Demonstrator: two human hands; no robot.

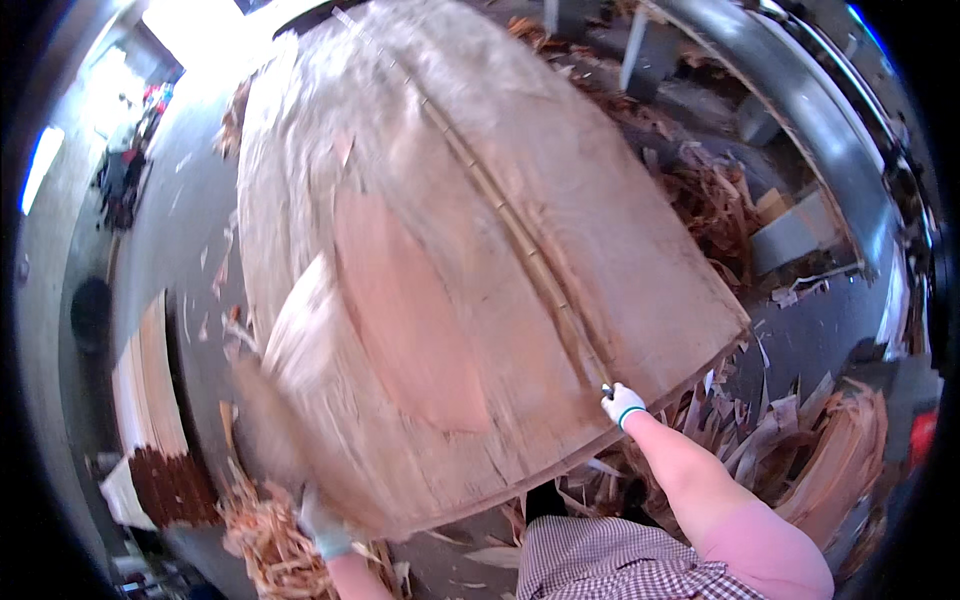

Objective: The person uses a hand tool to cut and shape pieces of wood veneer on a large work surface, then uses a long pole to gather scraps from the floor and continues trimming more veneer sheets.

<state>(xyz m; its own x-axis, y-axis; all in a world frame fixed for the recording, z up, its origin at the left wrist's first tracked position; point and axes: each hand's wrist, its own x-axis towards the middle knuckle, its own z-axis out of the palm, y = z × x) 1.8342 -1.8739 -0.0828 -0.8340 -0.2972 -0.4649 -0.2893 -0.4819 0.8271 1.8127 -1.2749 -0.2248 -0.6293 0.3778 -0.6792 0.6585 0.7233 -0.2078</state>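
Observation:
A broad stack of pale wood veneer sheets [620,260] lies before me, with wavy upper sheets and a pinkish patch left of the middle. Across it runs a long, thin bamboo pole [515,230]. My right hand [623,400], in a white glove, is closed around the pole's near end, where a small dark tip shows. At the near left corner is my left hand [322,527], also gloved and smeared by motion, so its fingers cannot be made out. Right beside it, a blurred brownish veneer flap [285,440] rises off the stack's left edge.
Shredded veneer scraps [265,545] heap below the near left corner; more scraps [790,440] lie at the right. Along the right stands a metal machine frame [800,110]. A stack of pale boards [150,375] rests on the floor at the left.

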